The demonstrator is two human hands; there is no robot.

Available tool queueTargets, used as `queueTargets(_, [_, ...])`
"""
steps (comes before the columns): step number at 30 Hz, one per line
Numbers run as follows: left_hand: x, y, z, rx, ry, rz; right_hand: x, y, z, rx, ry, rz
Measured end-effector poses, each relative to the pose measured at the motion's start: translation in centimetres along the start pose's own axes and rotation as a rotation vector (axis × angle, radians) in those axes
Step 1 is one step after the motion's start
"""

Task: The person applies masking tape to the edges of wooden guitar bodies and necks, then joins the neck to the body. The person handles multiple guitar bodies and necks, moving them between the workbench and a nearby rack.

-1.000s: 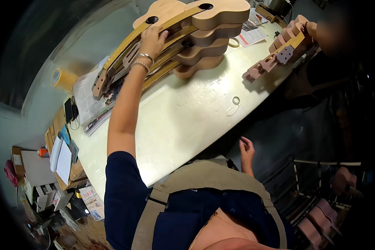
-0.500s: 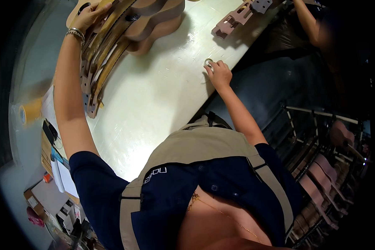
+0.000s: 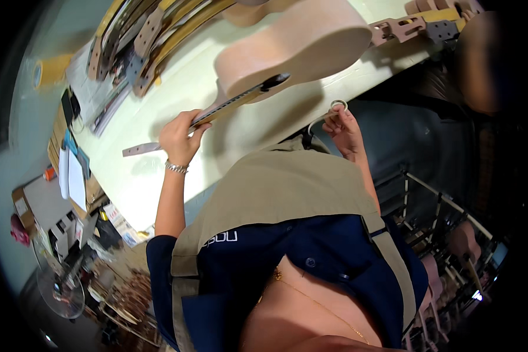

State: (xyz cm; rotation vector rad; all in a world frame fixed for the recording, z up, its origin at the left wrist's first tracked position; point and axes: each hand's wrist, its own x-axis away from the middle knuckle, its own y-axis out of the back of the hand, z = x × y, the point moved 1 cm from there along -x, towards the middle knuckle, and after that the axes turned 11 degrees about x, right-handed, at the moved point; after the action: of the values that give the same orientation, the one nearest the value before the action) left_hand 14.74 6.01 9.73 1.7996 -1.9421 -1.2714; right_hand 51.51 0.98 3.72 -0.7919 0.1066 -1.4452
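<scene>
An unfinished pale wooden ukulele (image 3: 293, 44) is tilted on its side over the white table, its soundhole and fretboard facing me. My left hand (image 3: 180, 136) is closed around its neck near the headstock (image 3: 141, 150), which sticks out left beyond the fingers. Near the table's front edge, my right hand (image 3: 346, 132) pinches a small roll of pale tape (image 3: 338, 105). A loose strip of the tape curls away to the left, toward my apron. Whether the ukulele's body rests on the table is hard to tell.
More unfinished ukuleles (image 3: 182, 38) lie stacked at the far left of the white table (image 3: 129, 193). Other necks (image 3: 402, 29) lie at the far right, near a blurred arm of another person (image 3: 478, 64). A rack (image 3: 446, 202) stands at lower right.
My left hand has moved from the stack toward me, bringing one ukulele by its neck. My right hand has lifted the tape roll off the table, and a strip now hangs loose.
</scene>
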Motion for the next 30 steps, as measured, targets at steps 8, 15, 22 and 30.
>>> queueTargets(8, [3.9,-2.8,3.5,-0.111,-0.11,-0.038,-0.1,-10.6,-1.1,0.837,0.315,0.109])
queueTargets(15, [4.1,-2.8,3.8,-0.12,-0.104,-0.109,-1.6,-18.8,-2.0,0.398,0.25,0.046])
queueTargets(22, [3.8,-3.4,-3.1,0.846,0.379,-0.325,-1.9,-20.1,-2.4,0.413,0.435,-0.126])
queueTargets(30, [4.3,-4.1,-5.1,1.11,0.564,-0.32,-1.6,-20.5,-2.9,0.453,0.521,-0.128])
